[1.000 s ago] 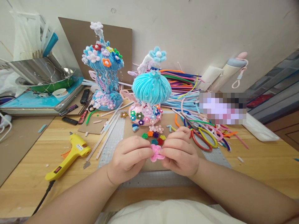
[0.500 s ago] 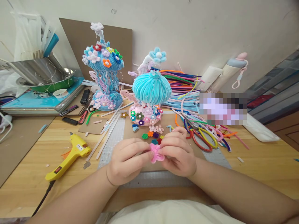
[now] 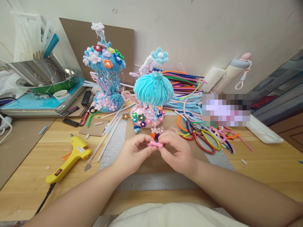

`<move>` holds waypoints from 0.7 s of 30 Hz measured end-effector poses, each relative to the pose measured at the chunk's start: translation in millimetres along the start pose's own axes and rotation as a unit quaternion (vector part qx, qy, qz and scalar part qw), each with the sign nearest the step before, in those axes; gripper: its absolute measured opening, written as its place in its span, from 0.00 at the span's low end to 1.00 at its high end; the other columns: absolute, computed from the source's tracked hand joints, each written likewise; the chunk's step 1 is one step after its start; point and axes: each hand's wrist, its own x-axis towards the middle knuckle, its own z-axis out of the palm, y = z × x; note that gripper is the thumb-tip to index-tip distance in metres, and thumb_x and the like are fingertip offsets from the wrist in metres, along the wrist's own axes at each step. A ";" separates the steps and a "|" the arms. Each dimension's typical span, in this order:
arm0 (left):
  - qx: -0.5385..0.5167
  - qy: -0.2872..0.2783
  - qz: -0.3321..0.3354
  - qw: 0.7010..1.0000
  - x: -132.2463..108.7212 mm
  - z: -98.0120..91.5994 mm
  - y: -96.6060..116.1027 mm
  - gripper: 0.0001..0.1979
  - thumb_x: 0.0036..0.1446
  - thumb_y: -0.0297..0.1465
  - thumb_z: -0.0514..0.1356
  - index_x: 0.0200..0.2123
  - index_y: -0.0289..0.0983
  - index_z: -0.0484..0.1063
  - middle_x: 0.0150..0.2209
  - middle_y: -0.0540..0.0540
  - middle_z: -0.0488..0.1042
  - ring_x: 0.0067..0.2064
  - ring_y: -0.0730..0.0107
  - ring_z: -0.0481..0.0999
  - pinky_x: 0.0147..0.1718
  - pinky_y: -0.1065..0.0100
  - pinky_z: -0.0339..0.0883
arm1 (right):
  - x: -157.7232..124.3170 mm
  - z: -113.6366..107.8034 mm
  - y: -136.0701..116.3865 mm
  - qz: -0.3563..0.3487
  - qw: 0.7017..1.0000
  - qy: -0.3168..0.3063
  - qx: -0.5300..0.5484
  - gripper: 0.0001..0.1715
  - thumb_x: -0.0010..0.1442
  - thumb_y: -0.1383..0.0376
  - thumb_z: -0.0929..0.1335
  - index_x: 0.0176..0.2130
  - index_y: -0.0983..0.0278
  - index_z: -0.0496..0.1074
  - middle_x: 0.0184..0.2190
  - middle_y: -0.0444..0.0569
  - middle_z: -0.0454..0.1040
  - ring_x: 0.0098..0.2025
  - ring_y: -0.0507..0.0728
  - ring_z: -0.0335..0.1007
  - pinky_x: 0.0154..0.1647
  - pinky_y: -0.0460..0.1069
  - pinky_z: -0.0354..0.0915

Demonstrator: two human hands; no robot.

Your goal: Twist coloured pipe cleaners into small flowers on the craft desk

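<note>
Left hand (image 3: 132, 151) and right hand (image 3: 176, 149) both pinch the pink pipe-cleaner flower (image 3: 155, 144) between closed fingertips (lying flat, long axis left-right), just before the turquoise pipe-cleaner mushroom (image 3: 153, 89).

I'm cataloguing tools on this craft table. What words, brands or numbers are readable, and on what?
Nothing is readable.
Yellow glue gun: two labels, too small to read.
Pixelated patch: blurred out.
Wall scribble: illegible.
Pink flower pinched between left hand and right hand: no text.
</note>
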 end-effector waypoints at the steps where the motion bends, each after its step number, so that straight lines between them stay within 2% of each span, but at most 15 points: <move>1: -0.051 -0.013 -0.044 0.998 2.2 0.5 -2.3 0.07 0.52 0.32 0.59 0.32 0.34 0.68 0.28 0.49 0.69 0.28 0.75 0.68 0.27 0.72 0.65 | 0.2 2.8 1.6 0.043 0.999 -0.005 0.015 0.05 0.53 0.71 0.64 0.27 0.63 0.66 0.25 0.44 0.70 0.30 0.53 0.64 0.40 0.52 0.58; 4: -0.122 -0.034 -0.105 0.986 6.5 0.3 -7.4 0.09 0.52 0.35 0.59 0.32 0.34 0.67 0.28 0.50 0.67 0.27 0.76 0.66 0.27 0.72 0.65 | 1.2 9.0 5.1 0.166 0.982 -0.041 0.076 0.05 0.55 0.68 0.64 0.28 0.63 0.66 0.25 0.44 0.69 0.30 0.52 0.64 0.34 0.48 0.60; 7: -0.114 -0.034 -0.113 0.986 6.8 -0.2 -8.6 0.10 0.51 0.36 0.59 0.31 0.35 0.66 0.27 0.51 0.66 0.27 0.76 0.65 0.26 0.73 0.62 | 1.5 10.8 6.0 0.225 0.965 -0.071 0.117 0.04 0.55 0.66 0.65 0.29 0.64 0.67 0.25 0.44 0.68 0.29 0.52 0.63 0.32 0.47 0.60; 15: -0.133 -0.031 -0.125 0.983 6.6 -1.5 -10.3 0.10 0.52 0.36 0.59 0.31 0.34 0.66 0.26 0.51 0.66 0.26 0.76 0.65 0.27 0.72 0.62 | 1.1 10.5 5.6 0.234 0.961 -0.069 0.129 0.04 0.54 0.68 0.63 0.28 0.65 0.67 0.25 0.43 0.68 0.29 0.51 0.62 0.32 0.45 0.60; 21: -0.071 -0.001 -0.120 0.990 5.8 -0.4 -9.7 0.10 0.50 0.35 0.60 0.32 0.34 0.67 0.28 0.50 0.67 0.28 0.75 0.66 0.26 0.72 0.62 | 0.1 11.7 6.2 0.249 0.960 -0.072 0.102 0.04 0.53 0.67 0.64 0.27 0.65 0.66 0.25 0.43 0.66 0.27 0.50 0.60 0.28 0.45 0.59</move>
